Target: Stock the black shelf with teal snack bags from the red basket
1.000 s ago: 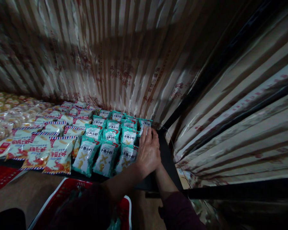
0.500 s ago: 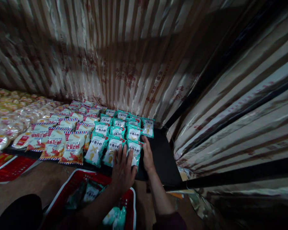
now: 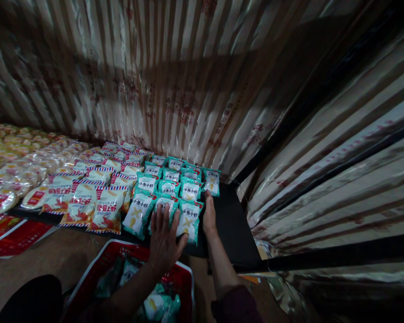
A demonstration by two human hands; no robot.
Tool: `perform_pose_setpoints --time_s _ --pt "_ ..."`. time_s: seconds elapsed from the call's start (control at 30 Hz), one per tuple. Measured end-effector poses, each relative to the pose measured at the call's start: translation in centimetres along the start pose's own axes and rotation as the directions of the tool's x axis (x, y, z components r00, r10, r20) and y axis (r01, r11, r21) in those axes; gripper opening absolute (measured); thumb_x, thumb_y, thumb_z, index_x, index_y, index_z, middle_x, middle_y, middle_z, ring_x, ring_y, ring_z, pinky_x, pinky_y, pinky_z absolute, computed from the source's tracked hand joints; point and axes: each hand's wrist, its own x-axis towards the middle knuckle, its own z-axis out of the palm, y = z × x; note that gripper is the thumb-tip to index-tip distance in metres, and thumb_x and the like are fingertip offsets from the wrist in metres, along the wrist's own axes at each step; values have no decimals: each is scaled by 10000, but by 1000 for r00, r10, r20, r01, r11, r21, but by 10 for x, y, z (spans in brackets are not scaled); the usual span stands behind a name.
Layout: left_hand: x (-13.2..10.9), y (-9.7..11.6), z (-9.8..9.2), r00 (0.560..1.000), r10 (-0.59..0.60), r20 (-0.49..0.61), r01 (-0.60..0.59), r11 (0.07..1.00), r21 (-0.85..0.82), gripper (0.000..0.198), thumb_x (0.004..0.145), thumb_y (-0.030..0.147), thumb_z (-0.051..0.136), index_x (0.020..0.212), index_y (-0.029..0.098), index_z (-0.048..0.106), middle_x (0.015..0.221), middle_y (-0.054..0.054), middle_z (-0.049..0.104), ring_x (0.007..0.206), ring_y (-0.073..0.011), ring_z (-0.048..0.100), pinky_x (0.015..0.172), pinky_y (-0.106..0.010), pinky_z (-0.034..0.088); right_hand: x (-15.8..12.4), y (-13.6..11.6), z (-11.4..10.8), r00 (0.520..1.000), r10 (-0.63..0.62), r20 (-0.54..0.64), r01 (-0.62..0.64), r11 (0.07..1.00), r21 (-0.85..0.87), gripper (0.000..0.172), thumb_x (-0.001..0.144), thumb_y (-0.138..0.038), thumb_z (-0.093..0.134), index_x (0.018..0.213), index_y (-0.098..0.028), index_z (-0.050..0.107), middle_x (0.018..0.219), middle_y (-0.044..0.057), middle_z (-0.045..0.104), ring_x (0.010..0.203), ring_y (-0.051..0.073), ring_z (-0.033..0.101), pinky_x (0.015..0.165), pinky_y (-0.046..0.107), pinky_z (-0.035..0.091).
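Several teal snack packets [image 3: 170, 186] lie in rows on a black shelf [image 3: 230, 224]. My left hand [image 3: 163, 240] lies flat with fingers spread on the front middle teal packet [image 3: 164, 207]. My right hand [image 3: 209, 215] rests edge-on against the right side of the front right teal packet [image 3: 190, 215], fingers stretched out and pointing toward the back. Neither hand grips anything.
Red, white and blue snack packets [image 3: 97, 197] fill the shelf left of the teal ones, with yellowish packets [image 3: 10, 166] further left. A red basket [image 3: 134, 287] holding more teal packets stands below my arms. Striped foil sheeting [image 3: 175, 80] covers the back and right walls.
Both hands have drawn back from the rear right packet to the front row. The left hand has settled flat on a front packet. The right hand now lies beside the row.
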Motion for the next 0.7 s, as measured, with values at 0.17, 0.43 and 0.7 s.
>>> perform_pose_setpoints --time_s 0.17,0.43,0.7 --pt "5 -9 6 1000 12 0 -12 1000 -9 686 762 506 614 1340 176 445 1484 -177 297 1399 -377 153 1096 -580 204 12 1 8 999 32 31 -33 999 29 664 845 -648 343 1350 -234 455 1443 11 414 1359 193 324 1138 369 199" --pt "7 -11 8 999 31 -7 -31 1000 2 619 792 416 608 1337 177 438 1493 -179 277 1400 -365 161 1088 -572 238 12 -5 18 995 49 85 -50 999 3 661 835 -663 351 1316 -236 503 1400 13 473 1339 201 362 1133 375 218" --pt "6 -15 4 998 54 -13 -54 998 -15 616 793 444 602 1337 198 447 1500 -171 264 1397 -363 180 1094 -560 228 17 5 12 998 11 64 -16 998 68 666 844 -654 359 1342 -226 468 1423 25 445 1351 193 345 1134 382 219"
